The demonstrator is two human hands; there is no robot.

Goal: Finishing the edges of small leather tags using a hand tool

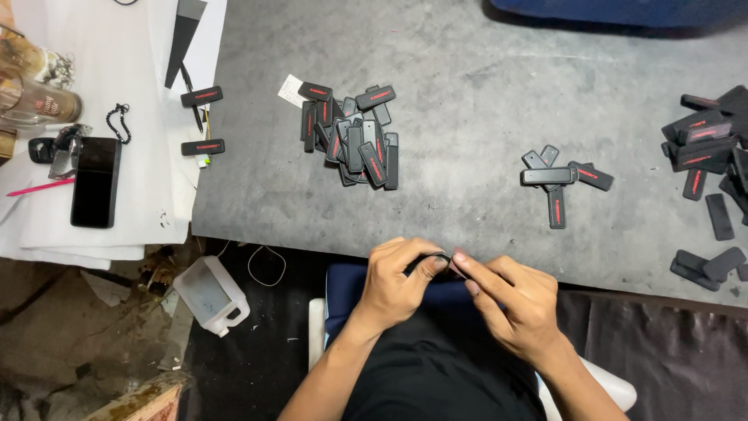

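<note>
Running left to right: a white sheet [117, 195] carries a dark phone [95, 182] and two black tags with red marks [202, 97]. A heap of like tags [354, 136] lies on the grey tabletop [467, 93], sorted apart from a small cluster [557, 178] and a right-edge pile [705, 140]. Below the tabletop's near edge, the left hand [401, 282] and right hand [514, 300], fingers pinched closed, share one small black tag [446, 263], mostly hidden.
</note>
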